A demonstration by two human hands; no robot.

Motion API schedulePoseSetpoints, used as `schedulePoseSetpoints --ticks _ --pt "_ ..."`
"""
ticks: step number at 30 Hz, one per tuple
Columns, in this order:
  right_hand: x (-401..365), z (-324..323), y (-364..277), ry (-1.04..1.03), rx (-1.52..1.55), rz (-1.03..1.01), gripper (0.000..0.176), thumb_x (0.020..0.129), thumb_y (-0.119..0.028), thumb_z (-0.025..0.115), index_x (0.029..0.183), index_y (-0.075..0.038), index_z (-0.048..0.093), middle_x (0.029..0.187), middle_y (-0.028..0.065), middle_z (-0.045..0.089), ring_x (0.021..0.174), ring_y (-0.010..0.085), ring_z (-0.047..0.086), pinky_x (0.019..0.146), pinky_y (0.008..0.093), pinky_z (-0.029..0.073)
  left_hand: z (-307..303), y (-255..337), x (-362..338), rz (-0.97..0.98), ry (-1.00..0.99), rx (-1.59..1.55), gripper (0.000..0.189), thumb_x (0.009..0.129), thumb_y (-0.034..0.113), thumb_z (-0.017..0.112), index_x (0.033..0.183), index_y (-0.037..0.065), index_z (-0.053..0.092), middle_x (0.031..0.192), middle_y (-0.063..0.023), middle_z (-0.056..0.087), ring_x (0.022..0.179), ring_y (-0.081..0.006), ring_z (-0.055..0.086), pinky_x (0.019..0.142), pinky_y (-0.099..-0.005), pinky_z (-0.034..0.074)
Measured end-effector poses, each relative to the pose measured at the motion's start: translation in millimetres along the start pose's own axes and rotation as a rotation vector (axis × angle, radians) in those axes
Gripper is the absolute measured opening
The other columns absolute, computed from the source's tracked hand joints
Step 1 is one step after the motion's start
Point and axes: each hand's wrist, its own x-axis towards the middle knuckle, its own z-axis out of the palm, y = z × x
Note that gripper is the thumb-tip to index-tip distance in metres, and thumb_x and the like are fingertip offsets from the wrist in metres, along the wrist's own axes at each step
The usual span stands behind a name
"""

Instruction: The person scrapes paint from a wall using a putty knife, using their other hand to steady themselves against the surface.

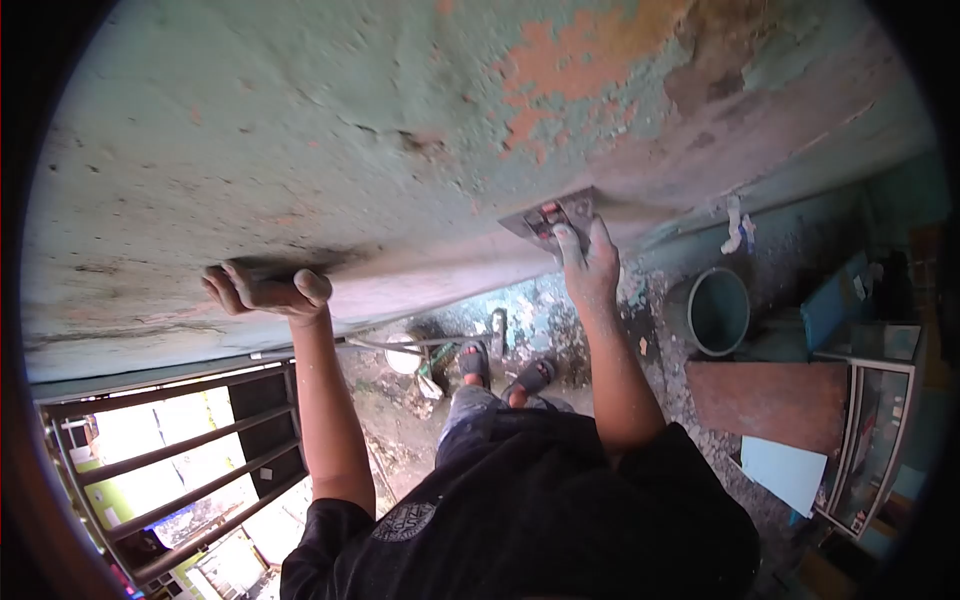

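My right hand [590,265], dusted with pale powder, grips a flat, wide-bladed scraper [580,206]. The scraper's blade lies close against the painted wall [330,150], and my fingers partly cover its middle. To the left, my left hand [265,288] leans on the same wall with its fingers bent and the thumb apart; it holds nothing that I can see. The wall has worn green paint, with orange patches [560,75] bared above the scraper and dark pits and cracks elsewhere.
Below left is a barred window or gate [190,450]. A bucket [712,310], a brown board [765,400] and a glass-fronted cabinet [875,430] stand on the right. By my sandalled feet [505,375], a white container [403,355] sits on the stained floor.
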Motion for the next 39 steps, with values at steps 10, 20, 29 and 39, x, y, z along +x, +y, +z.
schedulePoseSetpoints --ticks 10,20,29,39 --pt "-0.1 -1.1 -2.2 -0.029 0.047 0.022 0.033 0.088 -0.034 0.061 0.091 -0.002 0.053 0.069 0.0102 0.064 0.062 0.0216 0.065 0.056 0.0314 0.047 0.9 -2.1 -2.0 0.015 0.022 0.021 0.074 0.091 0.052 0.033 0.135 -0.006 0.027 0.132 -0.0219 0.025 0.130 -0.0395 0.019 0.104 -0.0583 0.019" --pt "1.8 10.6 -31.4 -0.036 0.208 0.072 0.034 0.087 -0.033 0.062 0.087 0.000 0.055 0.069 0.0098 0.064 0.058 0.0192 0.061 0.055 0.0316 0.045 -28.8 25.1 41.1 -0.089 0.042 -0.095 0.056 0.084 0.044 0.057 0.116 0.000 0.047 0.118 -0.0190 0.041 0.113 -0.0308 0.034 0.095 -0.0463 0.026" --pt "1.0 5.7 -25.9 0.069 0.041 -0.157 0.036 0.087 -0.035 0.061 0.097 -0.001 0.058 0.085 0.0187 0.066 0.082 0.0327 0.065 0.070 0.0374 0.048 -5.0 59.3 152.0 0.305 0.187 -0.105 0.045 0.083 0.040 0.061 0.109 0.004 0.053 0.109 -0.0113 0.055 0.104 -0.0212 0.043 0.088 -0.0345 0.027" --pt "5.3 -5.4 -5.1 0.030 -0.099 -0.075 0.039 0.086 -0.040 0.061 0.090 -0.001 0.054 0.078 0.0202 0.065 0.078 0.0385 0.063 0.063 0.0415 0.048 15.7 67.6 146.2 0.191 0.278 -0.147 0.043 0.088 0.044 0.048 0.104 0.008 0.066 0.112 -0.0081 0.060 0.103 -0.0213 0.044 0.091 -0.0331 0.029"
